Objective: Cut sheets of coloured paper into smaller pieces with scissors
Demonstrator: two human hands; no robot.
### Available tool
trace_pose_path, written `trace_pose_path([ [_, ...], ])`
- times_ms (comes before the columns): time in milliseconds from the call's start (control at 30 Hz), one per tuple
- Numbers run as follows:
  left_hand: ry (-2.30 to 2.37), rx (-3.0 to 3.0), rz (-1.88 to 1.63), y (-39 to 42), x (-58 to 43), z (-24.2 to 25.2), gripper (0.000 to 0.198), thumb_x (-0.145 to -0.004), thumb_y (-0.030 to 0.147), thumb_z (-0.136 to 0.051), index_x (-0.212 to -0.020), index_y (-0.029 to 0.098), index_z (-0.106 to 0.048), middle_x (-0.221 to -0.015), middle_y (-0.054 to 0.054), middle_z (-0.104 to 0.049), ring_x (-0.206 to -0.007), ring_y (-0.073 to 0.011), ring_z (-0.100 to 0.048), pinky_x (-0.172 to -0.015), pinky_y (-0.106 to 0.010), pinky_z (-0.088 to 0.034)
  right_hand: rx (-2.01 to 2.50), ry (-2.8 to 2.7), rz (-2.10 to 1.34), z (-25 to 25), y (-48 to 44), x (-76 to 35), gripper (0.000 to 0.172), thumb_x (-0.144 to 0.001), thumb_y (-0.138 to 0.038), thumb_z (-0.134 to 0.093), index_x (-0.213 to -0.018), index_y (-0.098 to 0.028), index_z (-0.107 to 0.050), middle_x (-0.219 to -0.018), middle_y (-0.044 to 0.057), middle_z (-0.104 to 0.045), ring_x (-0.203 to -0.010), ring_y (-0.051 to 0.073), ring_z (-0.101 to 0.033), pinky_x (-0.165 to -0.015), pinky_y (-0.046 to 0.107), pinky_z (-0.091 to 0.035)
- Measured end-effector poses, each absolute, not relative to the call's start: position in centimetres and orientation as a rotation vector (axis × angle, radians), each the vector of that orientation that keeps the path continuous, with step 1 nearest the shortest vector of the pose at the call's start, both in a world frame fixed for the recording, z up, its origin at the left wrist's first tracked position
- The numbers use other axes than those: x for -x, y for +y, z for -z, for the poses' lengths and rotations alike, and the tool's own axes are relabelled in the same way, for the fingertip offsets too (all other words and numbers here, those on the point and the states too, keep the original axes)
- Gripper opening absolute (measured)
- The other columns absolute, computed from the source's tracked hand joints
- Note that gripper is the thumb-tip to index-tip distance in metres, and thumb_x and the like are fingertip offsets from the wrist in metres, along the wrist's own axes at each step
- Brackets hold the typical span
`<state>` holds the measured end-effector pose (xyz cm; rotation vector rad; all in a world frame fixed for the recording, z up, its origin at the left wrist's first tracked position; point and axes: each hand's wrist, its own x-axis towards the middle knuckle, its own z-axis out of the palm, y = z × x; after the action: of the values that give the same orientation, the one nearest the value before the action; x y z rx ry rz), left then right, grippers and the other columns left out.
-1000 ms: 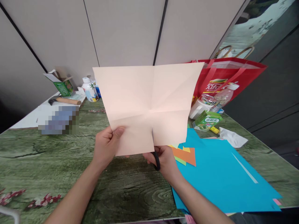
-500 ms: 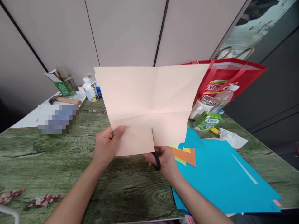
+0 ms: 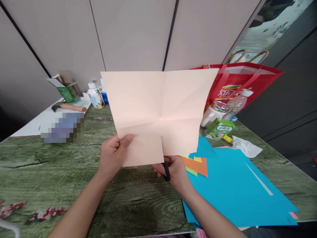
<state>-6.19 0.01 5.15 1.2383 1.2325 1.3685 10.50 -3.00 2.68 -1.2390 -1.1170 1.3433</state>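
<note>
A pale pink sheet of paper (image 3: 141, 105) with crossing fold creases is held up above the table. My left hand (image 3: 112, 155) is closed on its lower left edge, thumb in front and fingers behind. Below the lower edge, my right hand (image 3: 174, 170) grips the black handle of the scissors (image 3: 166, 172). One blade shows as a thin line in a slit that runs up from the lower edge towards the creases' crossing; the rest of the scissors is behind the paper or in my fingers.
Blue paper sheets (image 3: 237, 188) lie at the right with small orange scraps (image 3: 199, 167). Behind them stand a green carton (image 3: 220, 129), a clear bottle (image 3: 236, 104) and a red bag (image 3: 252, 79). At the left are a hammer (image 3: 71, 107), a white bottle (image 3: 96, 96) and a green box (image 3: 66, 92).
The upper right corner of the pink paper has shifted slightly to the left. Both hands and the scissors keep nearly the same place.
</note>
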Motion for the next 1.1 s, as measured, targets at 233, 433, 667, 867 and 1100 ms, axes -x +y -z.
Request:
trace_pose_path([
  [233, 1.196, -1.196, -1.347, 0.0, 6.2, -5.0, 0.027, -0.073, 0.038, -0.059, -0.089, 0.017, -0.066, -0.05, 0.001, -0.061, -0.03, -0.017, -0.054, -0.023, -0.027, -0.044, 0.985, -1.093, -1.443, -3.1, -3.0, -10.3, 0.04, -0.049, -0.034, -0.08, -0.079, -0.016, -0.062, -0.082, 0.008, -0.07, -0.076, 0.025, -0.064, -0.065, 0.031, -0.05],
  [433, 1.261, -1.092, -1.423, 0.5, 6.0, -5.5, 0.023, -0.071, 0.035, -0.06, -0.083, 0.016, -0.066, -0.05, 0.002, -0.059, -0.028, -0.0132, -0.049, -0.022, -0.024, -0.039, 0.971, -1.093, -1.459, -2.2, -2.8, -10.7, 0.051, -0.045, -0.027, -0.082, -0.088, -0.018, -0.058, -0.093, 0.009, -0.067, -0.09, 0.025, -0.062, -0.078, 0.035, -0.049],
  [667, 1.294, -0.988, -1.554, 0.9, 6.2, -6.0, 0.019, -0.07, 0.032, -0.06, -0.079, 0.016, -0.064, -0.049, 0.003, -0.057, -0.029, -0.0093, -0.045, -0.023, -0.019, -0.033, 0.949, -1.182, -1.478, -2.0, -2.8, -11.0, 0.043, -0.056, -0.032, -0.077, -0.087, -0.018, -0.051, -0.065, -0.002, -0.06, -0.057, 0.011, -0.054, -0.057, 0.025, -0.045],
  [867, 1.355, -1.083, -1.512, 0.9, 6.5, -5.7, 0.024, -0.07, 0.036, -0.06, -0.082, 0.016, -0.066, -0.048, 0.003, -0.056, -0.029, -0.0093, -0.043, -0.024, -0.02, -0.032, 0.935, -1.209, -1.502, -2.4, -2.8, -11.0, 0.04, -0.062, -0.035, -0.073, -0.086, -0.019, -0.046, -0.064, -0.002, -0.058, -0.055, 0.01, -0.051, -0.055, 0.024, -0.041],
  [1100, 1.543, -1.28, -1.621, 1.1, 7.0, -5.4, 0.021, -0.069, 0.035, -0.061, -0.073, 0.015, -0.069, -0.059, 0.002, -0.061, -0.045, -0.0073, -0.047, -0.037, -0.017, -0.037, 0.899, -1.192, -1.575, -1.9, -2.8, -11.0, 0.039, -0.063, -0.036, -0.073, -0.085, -0.02, -0.046, -0.063, -0.003, -0.059, -0.053, 0.01, -0.054, -0.055, 0.026, -0.042],
])
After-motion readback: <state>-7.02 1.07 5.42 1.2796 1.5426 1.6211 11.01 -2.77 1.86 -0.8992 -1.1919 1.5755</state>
